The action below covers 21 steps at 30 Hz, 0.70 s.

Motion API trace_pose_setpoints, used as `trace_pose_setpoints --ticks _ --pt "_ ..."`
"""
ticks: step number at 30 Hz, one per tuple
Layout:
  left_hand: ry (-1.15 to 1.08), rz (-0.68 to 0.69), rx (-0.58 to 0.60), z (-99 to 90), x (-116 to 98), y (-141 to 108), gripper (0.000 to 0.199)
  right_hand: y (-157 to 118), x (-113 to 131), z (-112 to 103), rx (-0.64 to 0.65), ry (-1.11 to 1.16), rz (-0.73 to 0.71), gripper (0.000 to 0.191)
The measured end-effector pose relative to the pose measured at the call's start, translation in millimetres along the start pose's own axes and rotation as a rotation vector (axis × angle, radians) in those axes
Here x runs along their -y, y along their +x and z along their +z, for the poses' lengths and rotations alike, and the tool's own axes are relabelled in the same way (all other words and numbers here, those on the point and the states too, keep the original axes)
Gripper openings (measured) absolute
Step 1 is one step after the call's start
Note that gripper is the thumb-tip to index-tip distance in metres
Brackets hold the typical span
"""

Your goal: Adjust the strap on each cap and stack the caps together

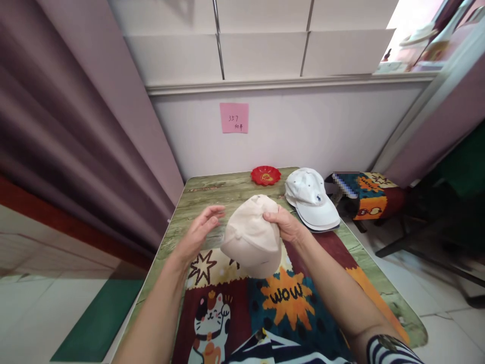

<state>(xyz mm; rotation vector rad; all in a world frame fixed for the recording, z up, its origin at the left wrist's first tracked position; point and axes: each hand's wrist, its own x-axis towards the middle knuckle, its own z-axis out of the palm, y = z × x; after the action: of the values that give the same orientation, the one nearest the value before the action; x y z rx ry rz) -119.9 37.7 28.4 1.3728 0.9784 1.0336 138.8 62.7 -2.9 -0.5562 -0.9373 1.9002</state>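
Observation:
A cream cap (252, 235) is held above the table, its brim pointing down toward the near side. My right hand (286, 222) grips the cap's right edge, thumb on the outside and the other fingers partly hidden behind it. To the left of the cap, my left hand (202, 230) has its fingers apart and holds nothing. A white cap (308, 194) with a small dark logo lies on the table at the back right, with a darker edge showing beneath its brim.
A red scalloped dish (265, 175) stands near the wall on the wood-patterned table (204, 189). A colourful cloth (242, 303) covers the table's near part. Beside the table on the right is a stool (373, 194) with a patterned cover. A pink note (234, 118) is on the wall.

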Motion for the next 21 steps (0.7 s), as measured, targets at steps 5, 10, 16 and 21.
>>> trace_pose_setpoints --ticks 5,10,16,21 --pt "-0.257 -0.31 0.265 17.9 23.9 20.3 0.063 -6.1 7.1 4.8 0.11 -0.081 0.034 0.054" --pt "-0.316 -0.319 0.262 18.8 18.2 24.5 0.031 -9.6 17.3 -1.8 0.116 -0.173 0.04 0.055" --pt "-0.232 -0.014 0.012 9.4 -29.3 26.1 0.022 -13.3 45.3 -17.9 0.005 -0.344 -0.208 0.032" --pt "-0.023 -0.081 0.108 14.2 -29.3 11.5 0.023 -27.6 40.9 -26.4 -0.019 -0.465 -0.261 0.022"
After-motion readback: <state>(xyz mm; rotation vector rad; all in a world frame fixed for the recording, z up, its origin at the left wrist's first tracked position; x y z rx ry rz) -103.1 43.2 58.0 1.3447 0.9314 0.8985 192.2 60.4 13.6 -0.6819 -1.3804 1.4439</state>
